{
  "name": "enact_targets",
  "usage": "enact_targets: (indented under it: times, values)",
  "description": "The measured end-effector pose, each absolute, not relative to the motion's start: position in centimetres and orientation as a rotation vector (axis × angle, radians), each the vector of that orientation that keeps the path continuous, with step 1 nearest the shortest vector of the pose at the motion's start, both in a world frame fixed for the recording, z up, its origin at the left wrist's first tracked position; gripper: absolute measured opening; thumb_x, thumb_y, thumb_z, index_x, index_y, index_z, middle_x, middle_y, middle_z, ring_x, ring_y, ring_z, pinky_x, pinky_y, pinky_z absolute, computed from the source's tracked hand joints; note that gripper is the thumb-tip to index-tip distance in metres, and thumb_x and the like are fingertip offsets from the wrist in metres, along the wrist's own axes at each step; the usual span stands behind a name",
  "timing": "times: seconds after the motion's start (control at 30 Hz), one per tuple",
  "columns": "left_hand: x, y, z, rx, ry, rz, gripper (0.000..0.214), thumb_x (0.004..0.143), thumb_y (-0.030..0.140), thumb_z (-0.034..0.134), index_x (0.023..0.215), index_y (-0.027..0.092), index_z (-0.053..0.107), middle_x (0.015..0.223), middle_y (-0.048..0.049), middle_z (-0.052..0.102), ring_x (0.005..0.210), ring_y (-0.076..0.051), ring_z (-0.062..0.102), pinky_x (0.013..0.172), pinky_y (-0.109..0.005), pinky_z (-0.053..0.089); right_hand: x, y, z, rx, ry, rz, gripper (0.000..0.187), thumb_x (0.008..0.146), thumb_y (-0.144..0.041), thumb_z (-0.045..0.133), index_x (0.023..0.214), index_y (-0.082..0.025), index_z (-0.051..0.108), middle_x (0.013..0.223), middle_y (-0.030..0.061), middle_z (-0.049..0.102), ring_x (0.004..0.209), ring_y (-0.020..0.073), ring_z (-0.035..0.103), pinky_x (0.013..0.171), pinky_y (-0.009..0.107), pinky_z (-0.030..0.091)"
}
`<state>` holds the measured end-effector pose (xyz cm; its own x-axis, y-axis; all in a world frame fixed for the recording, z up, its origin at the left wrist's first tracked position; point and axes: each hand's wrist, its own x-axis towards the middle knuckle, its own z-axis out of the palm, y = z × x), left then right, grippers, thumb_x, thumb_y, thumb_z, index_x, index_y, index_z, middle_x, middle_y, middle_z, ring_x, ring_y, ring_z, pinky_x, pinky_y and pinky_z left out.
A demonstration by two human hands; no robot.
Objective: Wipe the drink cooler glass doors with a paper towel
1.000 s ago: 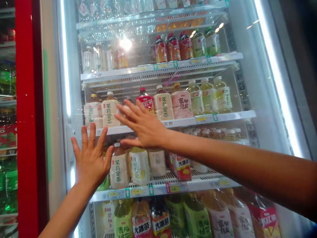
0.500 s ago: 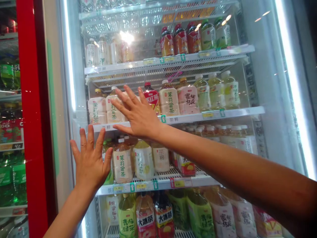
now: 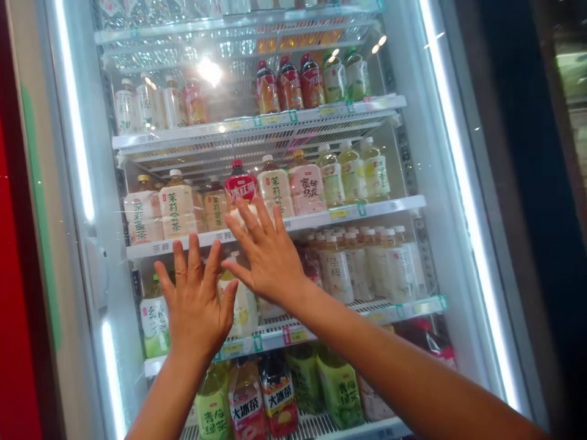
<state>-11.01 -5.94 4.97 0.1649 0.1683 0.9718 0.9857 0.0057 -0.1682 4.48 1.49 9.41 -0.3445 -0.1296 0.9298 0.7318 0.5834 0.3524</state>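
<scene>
Both hands lie flat against the glass door (image 3: 413,153) of a lit drinks fridge. My left hand (image 3: 197,308) is open, fingers spread upward, low on the pane in front of the third shelf. My right hand (image 3: 263,253) is open too, fingers fanned up and left, just above and right of the left one, almost touching it. Behind the glass stand rows of tea bottles: cream-labelled ones (image 3: 177,211), a red-labelled bottle (image 3: 241,186) and pale green ones (image 3: 351,174).
A door handle (image 3: 96,272) sits on the fridge's left frame. White shelves (image 3: 380,208) hold bottles on several levels; green and dark bottles (image 3: 277,397) fill the bottom row. A red fridge frame (image 3: 16,305) stands at the far left, a dark panel (image 3: 527,183) at the right.
The view has shifted so the fridge sits further left. My right hand has slid down and closer to my left hand; both stay flat on the glass.
</scene>
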Motion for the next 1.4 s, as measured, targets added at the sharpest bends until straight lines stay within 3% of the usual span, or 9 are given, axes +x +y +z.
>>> enact_targets:
  times: [0.13,0.37,0.57,0.77,1.0,1.17,1.4]
  values:
    - [-8.2,-5.6,1.3,-1.467,-1.193,-0.914,0.076,0.099,0.039,0.049,0.163,0.032,0.009,0.174,-0.0059,0.002,0.161,-0.03,-0.003,0.128,-0.062,-0.001,7.4,1.7,2.6,-0.464,-1.762,-0.954,0.083,0.097,-0.065,0.05,0.16,-0.015,0.032,0.171,0.012,0.02,0.16,0.0351,-0.001,0.13,0.058,0.006]
    - [-5.1,-3.6,1.1,-1.449,-1.174,-0.985,0.074,0.099,0.044,0.05,0.163,0.03,0.013,0.174,-0.0093,0.005,0.16,-0.032,-0.002,0.126,-0.064,-0.004,10.8,2.8,4.5,-0.58,-1.648,-0.843,0.076,0.1,-0.062,0.047,0.161,-0.018,0.031,0.172,0.0109,0.02,0.16,0.0325,-0.005,0.129,0.059,0.007]
    - [-1.7,-4.2,-5.2,-1.527,-1.2,-0.981,0.074,0.099,0.036,0.051,0.162,0.032,0.014,0.174,-0.0087,0.003,0.16,-0.034,-0.001,0.125,-0.066,-0.003,14.7,2.8,-5.7,-0.684,-1.689,-0.78,0.078,0.098,-0.056,0.053,0.162,-0.02,0.028,0.174,0.0054,0.007,0.159,0.0366,0.007,0.13,0.059,0.004]
    - [0.3,-3.3,-5.9,-1.548,-1.222,-1.012,0.073,0.099,0.043,0.049,0.162,0.035,0.014,0.174,-0.0065,-0.001,0.16,-0.034,-0.006,0.124,-0.066,-0.008,20.1,5.1,-4.0,-0.779,-1.601,-0.803,0.08,0.1,-0.053,0.053,0.165,-0.022,0.017,0.173,0.0092,0.01,0.16,0.0355,0.001,0.128,0.064,0.01]
    - [3.7,-2.2,-8.4,-1.528,-1.245,-0.957,0.077,0.097,0.031,0.054,0.163,0.032,0.013,0.174,-0.0095,0.002,0.16,-0.034,-0.004,0.125,-0.066,-0.006,23.2,5.3,-10.1,-0.81,-1.608,-0.757,0.081,0.101,-0.046,0.05,0.166,-0.021,0.009,0.174,0.0066,-0.001,0.159,0.0373,0.002,0.128,0.064,0.008]
    - [5.4,-1.8,-8.6,-1.514,-1.282,-0.967,0.078,0.097,0.032,0.054,0.163,0.032,0.012,0.174,-0.0108,0.0,0.16,-0.036,-0.005,0.124,-0.069,-0.005,27.3,7.0,-6.7,-0.857,-1.553,-0.714,0.084,0.102,-0.053,0.046,0.165,-0.029,-0.004,0.174,0.0047,-0.006,0.16,0.0366,-0.001,0.126,0.068,0.01]
    - [6.8,-1.6,-9.1,-1.538,-1.301,-0.938,0.078,0.097,0.031,0.053,0.163,0.032,0.011,0.174,-0.0113,0.001,0.16,-0.036,-0.004,0.123,-0.07,-0.004,30.7,7.6,-12.1,-0.863,-1.579,-0.739,0.08,0.104,-0.06,0.023,0.165,-0.014,-0.001,0.173,0.0121,-0.01,0.159,0.0357,-0.006,0.127,0.064,0.008]
